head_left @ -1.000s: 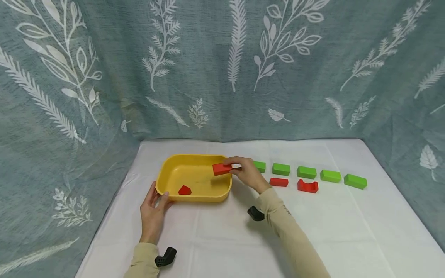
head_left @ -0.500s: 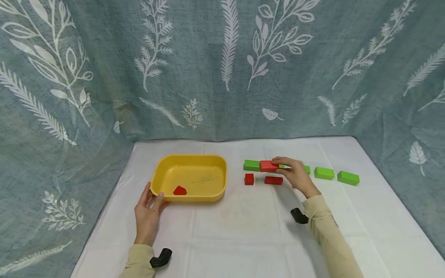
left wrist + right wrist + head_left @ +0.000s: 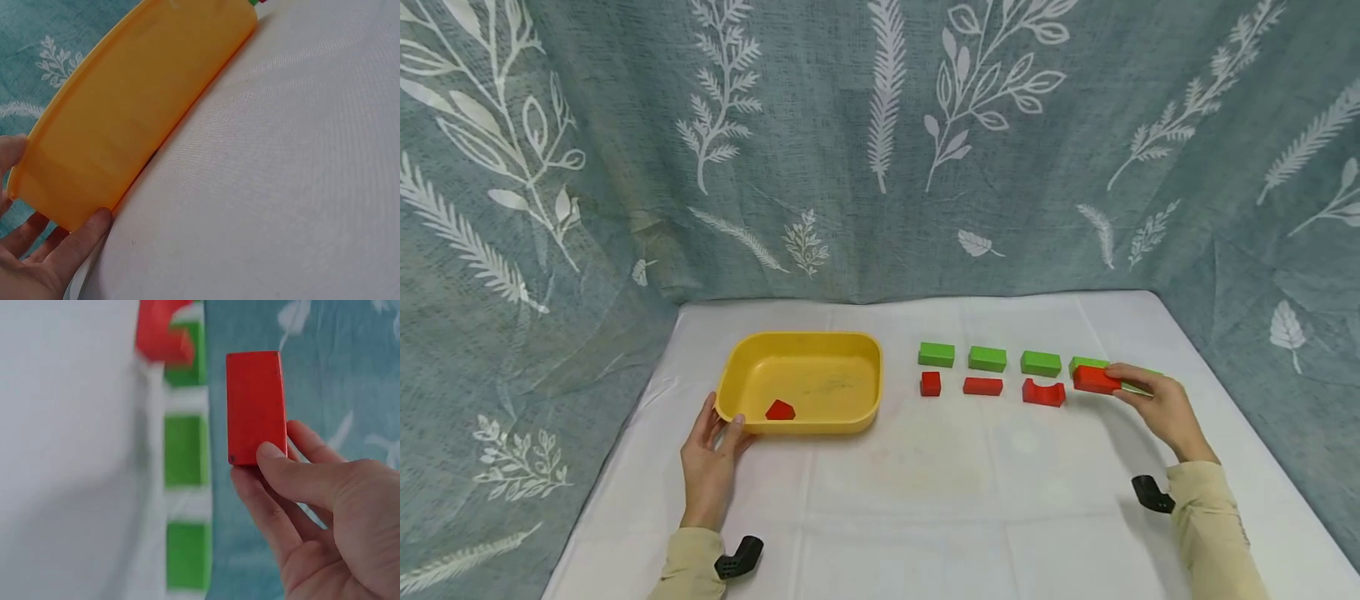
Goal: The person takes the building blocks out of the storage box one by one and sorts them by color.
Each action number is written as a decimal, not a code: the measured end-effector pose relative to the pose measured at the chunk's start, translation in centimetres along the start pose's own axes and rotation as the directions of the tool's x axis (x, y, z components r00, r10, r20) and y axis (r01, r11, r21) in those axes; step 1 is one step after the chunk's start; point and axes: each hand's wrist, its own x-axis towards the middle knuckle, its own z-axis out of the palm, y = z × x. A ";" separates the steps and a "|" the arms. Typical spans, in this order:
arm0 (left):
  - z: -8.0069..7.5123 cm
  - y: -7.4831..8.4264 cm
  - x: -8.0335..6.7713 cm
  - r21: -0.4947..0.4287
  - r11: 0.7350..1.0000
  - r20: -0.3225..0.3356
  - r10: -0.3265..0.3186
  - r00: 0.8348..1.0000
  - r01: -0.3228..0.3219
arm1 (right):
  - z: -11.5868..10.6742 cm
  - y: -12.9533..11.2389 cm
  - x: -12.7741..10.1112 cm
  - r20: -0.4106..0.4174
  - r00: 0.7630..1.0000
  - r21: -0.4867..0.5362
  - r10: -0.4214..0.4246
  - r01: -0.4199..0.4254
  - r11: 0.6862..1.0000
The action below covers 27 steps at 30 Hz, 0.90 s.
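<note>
My right hand point(image 3: 1123, 383) pinches one end of a red rectangular block point(image 3: 1094, 379) and holds it just in front of the fourth green block point(image 3: 1086, 363). The right wrist view shows the same red block point(image 3: 255, 406) held between thumb and fingers of that hand point(image 3: 284, 447). My left hand point(image 3: 722, 417) grips the near left corner of a yellow tray point(image 3: 797, 342), with the thumb against its wall point(image 3: 137, 131). A red pentagon block point(image 3: 780, 410) lies inside the tray.
Green blocks point(image 3: 987, 359) stand in a row right of the tray. In front of them lie a red cube point(image 3: 930, 383), a flat red block point(image 3: 982, 386) and a red arch point(image 3: 1043, 392). A leaf-print curtain point(image 3: 880, 150) surrounds the white table point(image 3: 925, 500).
My right hand carried the red rectangular block from over the tray's right rim rightward along the block rows to the fourth green block. The left hand stayed on the tray corner.
</note>
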 end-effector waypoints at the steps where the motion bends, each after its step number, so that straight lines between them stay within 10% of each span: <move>1: 0.0 0.1 0.0 0.006 1.000 0.004 0.001 1.000 -0.001 | -0.3 0.6 -0.4 -0.011 1.000 -0.018 0.000 0.000 1.000; 16: 0.1 0.0 -0.2 0.019 1.000 -0.012 -0.014 1.000 0.014 | 1.0 3.2 -1.3 0.074 0.997 -0.121 0.026 -0.017 0.993; 27: 0.0 0.0 -0.1 0.001 1.000 -0.012 -0.007 1.000 0.008 | 0.9 2.2 -1.8 -0.031 0.998 -0.108 0.056 -0.059 0.992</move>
